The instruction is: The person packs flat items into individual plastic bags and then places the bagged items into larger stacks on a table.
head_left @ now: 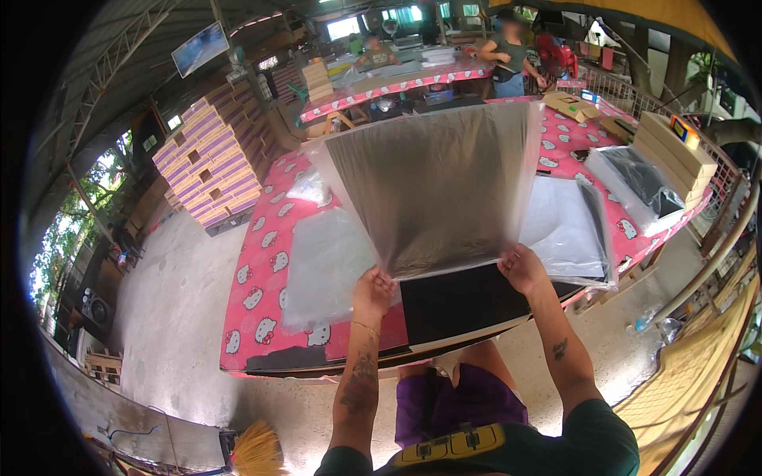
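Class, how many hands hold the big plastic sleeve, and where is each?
2: the left hand and right hand, at the lower left and lower right corners of the plastic sleeve.

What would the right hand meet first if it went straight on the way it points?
Likely the large plastic sleeve, whose near right corner the right hand pinches; depth beyond that is unclear.

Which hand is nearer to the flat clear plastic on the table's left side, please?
Left. The left hand is by the right edge of the flat clear plastic; the right hand is farther away, to its right.
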Motion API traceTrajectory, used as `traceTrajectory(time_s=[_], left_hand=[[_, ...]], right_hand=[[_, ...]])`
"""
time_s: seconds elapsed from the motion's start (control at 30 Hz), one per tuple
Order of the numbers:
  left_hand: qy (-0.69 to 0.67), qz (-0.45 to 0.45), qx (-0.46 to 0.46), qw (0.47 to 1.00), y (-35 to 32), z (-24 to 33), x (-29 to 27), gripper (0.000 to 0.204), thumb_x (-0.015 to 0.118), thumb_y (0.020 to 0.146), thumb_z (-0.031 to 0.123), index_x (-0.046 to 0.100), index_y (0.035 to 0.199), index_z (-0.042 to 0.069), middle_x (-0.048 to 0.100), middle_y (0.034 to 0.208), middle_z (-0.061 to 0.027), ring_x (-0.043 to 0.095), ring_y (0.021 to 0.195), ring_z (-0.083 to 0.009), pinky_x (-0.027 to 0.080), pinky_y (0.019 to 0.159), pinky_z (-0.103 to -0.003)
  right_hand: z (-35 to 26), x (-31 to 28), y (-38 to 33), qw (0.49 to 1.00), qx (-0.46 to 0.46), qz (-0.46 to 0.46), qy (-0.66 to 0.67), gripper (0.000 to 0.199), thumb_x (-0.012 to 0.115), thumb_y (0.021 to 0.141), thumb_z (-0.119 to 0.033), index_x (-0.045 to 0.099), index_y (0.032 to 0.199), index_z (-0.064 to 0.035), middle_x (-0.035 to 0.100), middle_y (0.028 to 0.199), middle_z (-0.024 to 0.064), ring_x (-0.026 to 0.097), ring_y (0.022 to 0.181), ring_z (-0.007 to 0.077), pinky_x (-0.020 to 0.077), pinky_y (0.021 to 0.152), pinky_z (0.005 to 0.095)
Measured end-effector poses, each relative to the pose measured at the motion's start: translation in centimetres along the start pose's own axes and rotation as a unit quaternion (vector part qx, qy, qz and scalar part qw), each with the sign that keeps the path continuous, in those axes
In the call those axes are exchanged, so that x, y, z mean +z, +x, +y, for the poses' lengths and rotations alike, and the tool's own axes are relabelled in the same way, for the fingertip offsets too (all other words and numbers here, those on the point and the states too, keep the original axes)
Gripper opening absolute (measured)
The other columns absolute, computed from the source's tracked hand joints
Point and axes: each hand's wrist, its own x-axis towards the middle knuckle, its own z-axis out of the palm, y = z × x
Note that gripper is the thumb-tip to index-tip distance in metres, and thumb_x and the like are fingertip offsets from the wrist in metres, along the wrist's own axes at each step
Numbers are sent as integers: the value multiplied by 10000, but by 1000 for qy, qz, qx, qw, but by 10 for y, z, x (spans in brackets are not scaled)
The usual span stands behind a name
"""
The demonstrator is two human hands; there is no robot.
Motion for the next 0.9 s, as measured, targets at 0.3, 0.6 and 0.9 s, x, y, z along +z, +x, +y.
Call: traceTrajectory(time_s=[0.3,0.6,0.9], left_hand=[[239,-85,82,964,-4,18,-5,199,568,864,156,635,1026,62,608,800,8,564,758,-105,428,727,-249],[383,-125,250,881,-6,46,22,117,588,853,40,665,937,17,634,832,-3,561,749,-73,445,713,-228],[510,-146,309,789,-67,65,41,103,609,860,-46,667,928,5,636,884,-10,593,797,-79,492,704,-219]], right_hand=[[-11,29,-18,963,-75,-15,-257,284,593,876,-278,625,1080,-83,608,901,6,549,877,121,435,850,319],[-27,31,4,876,-184,-105,-434,556,691,825,-70,523,1354,-80,487,895,-10,434,764,88,399,727,247],[-69,67,-50,699,-243,-155,-654,450,729,833,-137,613,1267,-106,434,686,-13,377,624,115,375,603,265]])
